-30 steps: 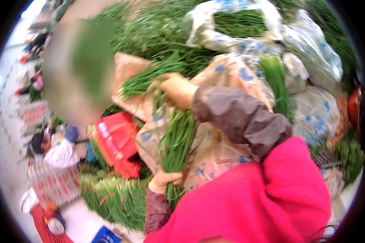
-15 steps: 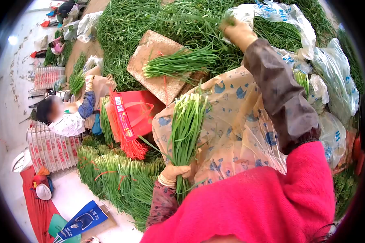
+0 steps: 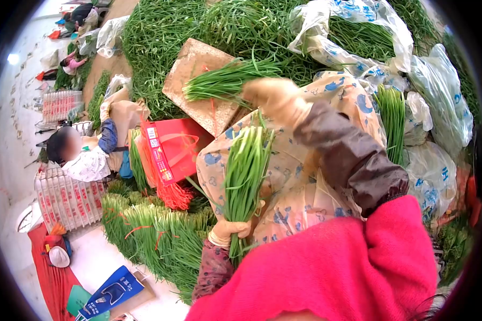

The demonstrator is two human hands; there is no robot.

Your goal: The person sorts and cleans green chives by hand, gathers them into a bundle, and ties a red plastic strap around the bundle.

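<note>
My left hand (image 3: 230,232), in a pale glove, is wrapped round the lower part of a bunch of green stalks (image 3: 245,176). The pale cut ends point up, above the patterned apron (image 3: 294,166) over my lap. My right hand (image 3: 276,96), gloved too, is above the bunch and smeared by motion; its fingers cannot be made out. Just left of it, a second bunch (image 3: 225,80) lies across a speckled board (image 3: 183,69), with a red tie (image 3: 213,109) under it.
Loose greens (image 3: 241,27) are heaped behind the board. Plastic bags (image 3: 439,91) lie at the right. A red bag (image 3: 174,150) and tied bunches (image 3: 150,230) are at the left, with a co-worker (image 3: 85,155) beyond them.
My right hand has come down and left from the heap by the plastic bag to above the held bunch. My left hand still grips the stalks.
</note>
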